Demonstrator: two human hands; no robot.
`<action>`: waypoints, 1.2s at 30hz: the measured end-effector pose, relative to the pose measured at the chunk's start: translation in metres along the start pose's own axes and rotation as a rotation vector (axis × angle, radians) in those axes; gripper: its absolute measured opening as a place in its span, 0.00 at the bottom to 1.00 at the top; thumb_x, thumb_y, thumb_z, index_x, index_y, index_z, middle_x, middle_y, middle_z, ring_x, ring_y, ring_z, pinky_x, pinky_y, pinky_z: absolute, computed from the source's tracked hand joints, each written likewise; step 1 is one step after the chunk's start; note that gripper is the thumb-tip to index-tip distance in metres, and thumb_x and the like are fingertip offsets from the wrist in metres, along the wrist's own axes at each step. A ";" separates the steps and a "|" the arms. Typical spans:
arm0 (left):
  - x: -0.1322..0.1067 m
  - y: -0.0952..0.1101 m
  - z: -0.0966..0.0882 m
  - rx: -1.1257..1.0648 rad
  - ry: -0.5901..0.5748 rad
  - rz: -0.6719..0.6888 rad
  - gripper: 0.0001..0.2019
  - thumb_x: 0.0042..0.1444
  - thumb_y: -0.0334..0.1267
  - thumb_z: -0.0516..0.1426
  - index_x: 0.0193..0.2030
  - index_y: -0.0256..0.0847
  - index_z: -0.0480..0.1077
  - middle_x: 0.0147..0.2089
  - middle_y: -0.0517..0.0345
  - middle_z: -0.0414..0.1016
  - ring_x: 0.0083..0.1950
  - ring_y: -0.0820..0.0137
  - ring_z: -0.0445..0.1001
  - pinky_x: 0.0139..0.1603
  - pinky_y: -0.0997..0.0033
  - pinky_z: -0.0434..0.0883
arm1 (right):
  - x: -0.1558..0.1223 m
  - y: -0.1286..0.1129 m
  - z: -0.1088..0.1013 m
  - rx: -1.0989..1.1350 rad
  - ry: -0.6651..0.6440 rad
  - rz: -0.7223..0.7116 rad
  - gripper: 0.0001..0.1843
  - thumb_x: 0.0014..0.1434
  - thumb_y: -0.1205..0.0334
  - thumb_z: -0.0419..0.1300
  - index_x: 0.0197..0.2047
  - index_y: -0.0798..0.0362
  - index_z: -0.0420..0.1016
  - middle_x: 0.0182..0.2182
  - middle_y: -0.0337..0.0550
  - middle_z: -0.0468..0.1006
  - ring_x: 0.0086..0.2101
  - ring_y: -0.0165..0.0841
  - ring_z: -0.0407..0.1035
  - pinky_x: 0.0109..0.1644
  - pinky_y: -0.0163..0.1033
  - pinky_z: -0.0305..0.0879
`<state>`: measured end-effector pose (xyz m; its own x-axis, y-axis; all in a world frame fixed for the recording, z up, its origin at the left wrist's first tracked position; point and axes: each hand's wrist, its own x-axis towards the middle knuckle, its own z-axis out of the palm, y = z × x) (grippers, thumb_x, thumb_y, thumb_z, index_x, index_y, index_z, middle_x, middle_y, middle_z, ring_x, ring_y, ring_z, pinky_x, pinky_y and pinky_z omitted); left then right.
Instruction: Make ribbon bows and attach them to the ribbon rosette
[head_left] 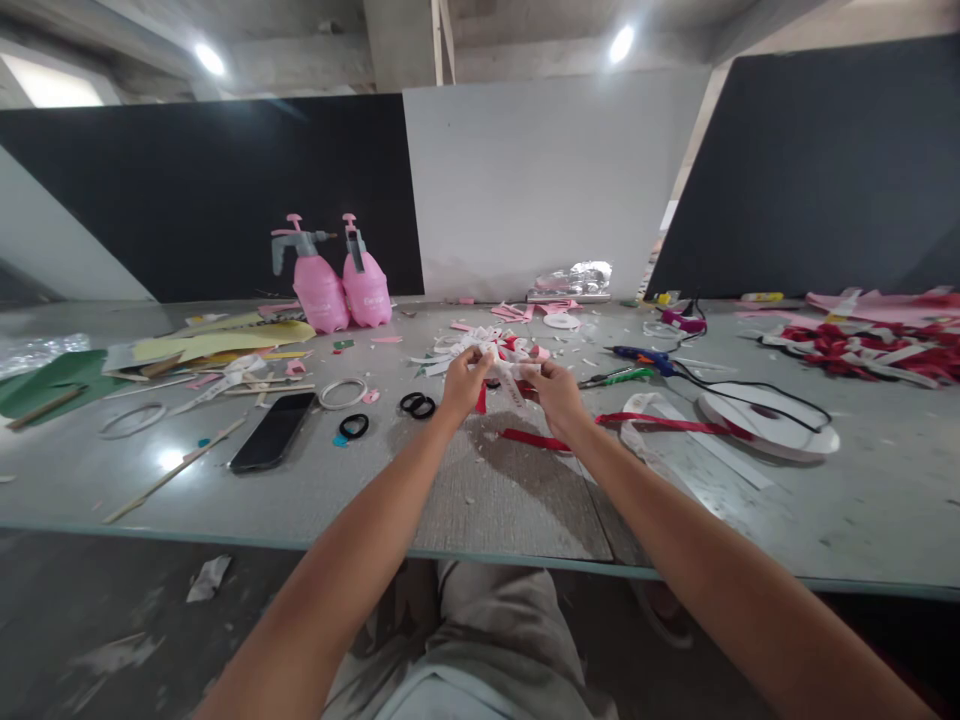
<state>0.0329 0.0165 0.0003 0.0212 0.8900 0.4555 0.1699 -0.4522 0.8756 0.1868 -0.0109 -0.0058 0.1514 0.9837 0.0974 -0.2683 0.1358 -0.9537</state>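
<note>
Here, a white ribbon piece [501, 368] is pinched between left hand [463, 385] and right hand [556, 392].

light: bright ceiling lamps [621, 43] | glare: on table [169, 458] | edges: wide-angle bending | focus: sharp

On the grey tabletop [480, 500], the white-and-red ribbon bundle [499, 365] sits mid-table, between the left hand [463, 385] and the right hand [556, 392]. From it, the black slab phone [273, 431] lies at eight o'clock. The two pink plastic spray bottles [341, 285] stand behind at ten o'clock. The flat white ribbon spool [765, 420] lies at three o'clock, and the red-and-white ribbon heap [862, 350] at two o'clock.
</note>
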 end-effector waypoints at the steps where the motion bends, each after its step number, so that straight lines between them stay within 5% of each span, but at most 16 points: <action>1: 0.000 0.001 0.000 -0.025 -0.012 -0.025 0.13 0.54 0.46 0.56 0.27 0.40 0.65 0.29 0.61 0.67 0.34 0.72 0.66 0.37 0.75 0.67 | 0.000 0.000 0.000 -0.003 0.000 -0.002 0.18 0.43 0.57 0.67 0.38 0.54 0.75 0.25 0.35 0.76 0.25 0.27 0.71 0.30 0.32 0.69; 8: -0.004 0.006 0.006 -0.268 -0.055 -0.141 0.14 0.47 0.47 0.62 0.32 0.39 0.67 0.29 0.60 0.70 0.29 0.73 0.69 0.30 0.73 0.71 | -0.003 -0.004 0.000 0.069 -0.045 0.024 0.22 0.42 0.54 0.69 0.41 0.54 0.76 0.24 0.33 0.75 0.23 0.24 0.68 0.28 0.30 0.65; 13: -0.003 0.006 0.005 -0.251 0.007 -0.102 0.17 0.47 0.51 0.63 0.31 0.39 0.66 0.28 0.62 0.68 0.26 0.75 0.66 0.25 0.76 0.69 | -0.010 -0.002 0.005 -0.008 -0.158 0.111 0.17 0.45 0.54 0.69 0.36 0.54 0.75 0.26 0.38 0.77 0.24 0.30 0.70 0.25 0.34 0.68; 20: -0.004 0.004 0.006 -0.242 -0.040 -0.174 0.18 0.50 0.53 0.60 0.36 0.38 0.71 0.30 0.59 0.71 0.27 0.74 0.68 0.25 0.74 0.69 | -0.009 0.000 0.005 -0.136 -0.094 0.083 0.14 0.49 0.52 0.66 0.34 0.54 0.75 0.22 0.39 0.76 0.20 0.30 0.68 0.20 0.34 0.64; 29: -0.002 -0.004 0.006 -0.188 -0.092 -0.114 0.19 0.46 0.50 0.65 0.34 0.35 0.73 0.27 0.60 0.71 0.27 0.75 0.67 0.29 0.75 0.67 | -0.004 0.001 0.004 0.089 -0.115 0.057 0.16 0.42 0.57 0.70 0.33 0.55 0.74 0.22 0.37 0.76 0.20 0.29 0.68 0.24 0.34 0.67; 36: -0.007 0.004 0.007 -0.237 -0.070 -0.137 0.20 0.43 0.51 0.67 0.33 0.37 0.70 0.23 0.64 0.66 0.21 0.79 0.62 0.20 0.79 0.61 | -0.011 -0.012 0.003 0.104 -0.113 0.185 0.11 0.53 0.55 0.65 0.34 0.54 0.74 0.25 0.41 0.77 0.22 0.31 0.70 0.23 0.36 0.70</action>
<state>0.0408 0.0093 -0.0003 0.0830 0.9420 0.3251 -0.0588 -0.3210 0.9453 0.1852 -0.0230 0.0053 -0.0150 0.9991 -0.0398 -0.3791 -0.0425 -0.9244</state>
